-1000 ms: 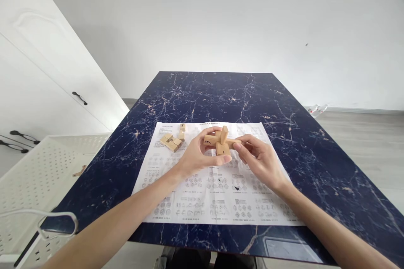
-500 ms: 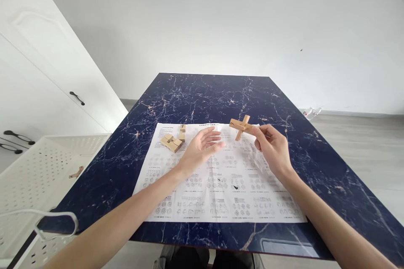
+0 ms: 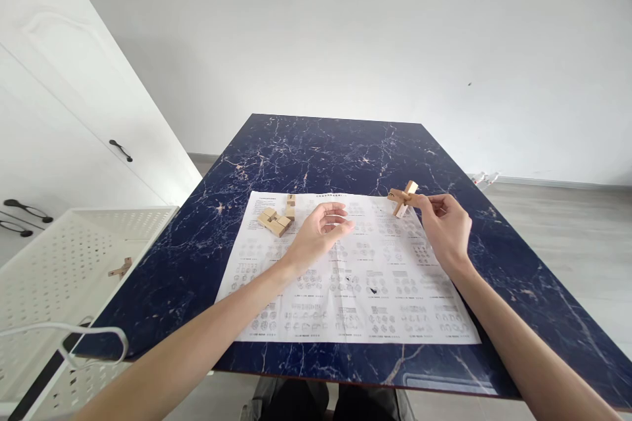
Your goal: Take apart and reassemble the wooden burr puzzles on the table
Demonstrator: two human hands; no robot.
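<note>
Between the thumb and fingers of my right hand [image 3: 447, 223] is one end of a cross of interlocked wooden puzzle pieces [image 3: 403, 198], held near the top right corner of the printed sheet [image 3: 340, 312]. My left hand [image 3: 323, 230] hovers over the middle of the sheet, fingers loosely curled and apart, with nothing in it. To its left lies a group of notched wooden blocks [image 3: 274, 222] set side by side. Just behind them is another notched wooden piece [image 3: 291, 207] with a dark number on its end.
The sheet, covered in small diagrams, lies on a dark blue marbled table [image 3: 326, 151]. On the left stands a white perforated basket [image 3: 59, 263] with a small wooden cross [image 3: 121, 268] inside. Beyond it is a white cabinet [image 3: 89, 99].
My right hand has moved right with the wooden cross, which is now turned at a different angle. My left hand has barely moved.
</note>
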